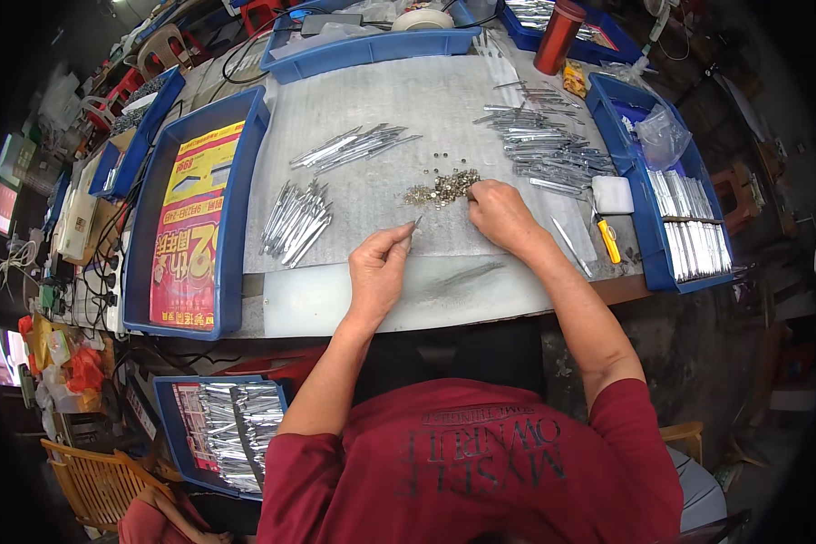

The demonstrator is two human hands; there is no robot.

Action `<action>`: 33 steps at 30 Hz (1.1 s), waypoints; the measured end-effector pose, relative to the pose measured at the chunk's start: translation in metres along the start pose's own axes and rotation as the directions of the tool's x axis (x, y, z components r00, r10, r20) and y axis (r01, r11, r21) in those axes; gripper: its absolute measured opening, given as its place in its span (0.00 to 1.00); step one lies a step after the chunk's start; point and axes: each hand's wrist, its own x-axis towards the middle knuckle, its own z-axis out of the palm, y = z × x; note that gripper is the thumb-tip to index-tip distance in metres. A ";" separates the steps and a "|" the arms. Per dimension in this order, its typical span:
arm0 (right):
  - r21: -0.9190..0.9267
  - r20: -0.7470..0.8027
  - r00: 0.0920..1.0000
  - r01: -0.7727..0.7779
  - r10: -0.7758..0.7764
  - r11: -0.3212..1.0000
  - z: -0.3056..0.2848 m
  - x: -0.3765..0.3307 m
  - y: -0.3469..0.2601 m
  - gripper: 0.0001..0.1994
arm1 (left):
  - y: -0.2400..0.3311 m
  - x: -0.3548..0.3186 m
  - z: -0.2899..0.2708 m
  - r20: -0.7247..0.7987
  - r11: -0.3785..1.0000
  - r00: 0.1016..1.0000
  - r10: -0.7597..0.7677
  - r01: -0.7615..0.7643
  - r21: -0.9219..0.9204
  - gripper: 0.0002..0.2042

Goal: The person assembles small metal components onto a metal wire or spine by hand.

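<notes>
My left hand (381, 267) is closed in a pinch over the near part of the work mat. A short dark tip of a thin metal piece sticks out between its thumb and forefinger; the rest is hidden by the hand. My right hand (501, 214) has its fingertips together at the right edge of a heap of small round brass-coloured metal parts (444, 188). What those fingers hold, if anything, cannot be made out. Left of the heap lie two loose bundles of slim silvery rods, one nearer (296, 222) and one farther (354, 148). A larger pile of rods (548, 150) lies to the right.
Blue trays stand at the left (231, 281), the back (372, 56) and the right with rods (671, 283). A yellow-handled screwdriver (609, 243) lies beside a white block (613, 195). A red cylinder (559, 38) stands at the back right. Another person's arm (177, 517) shows lower left.
</notes>
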 end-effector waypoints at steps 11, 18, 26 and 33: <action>0.957 0.253 0.868 -0.288 0.427 0.019 -0.004 -0.036 -0.051 0.05 | 0.021 -0.007 0.028 0.018 0.941 0.997 -0.081 0.083 -0.328 0.08; 0.950 0.282 0.885 -0.204 0.371 -0.236 -0.002 -0.041 -0.056 0.03 | 0.031 -0.009 0.041 0.008 0.953 1.000 -0.011 0.013 -0.302 0.08; 0.931 0.271 0.910 -0.166 0.312 -0.325 0.000 -0.042 -0.055 0.03 | 0.029 -0.008 0.040 -0.003 0.971 0.999 0.037 -0.037 -0.234 0.08; 0.929 0.277 0.913 -0.175 0.300 -0.325 0.003 -0.043 -0.055 0.03 | 0.033 -0.008 0.040 -0.018 0.980 1.000 0.005 -0.008 -0.197 0.08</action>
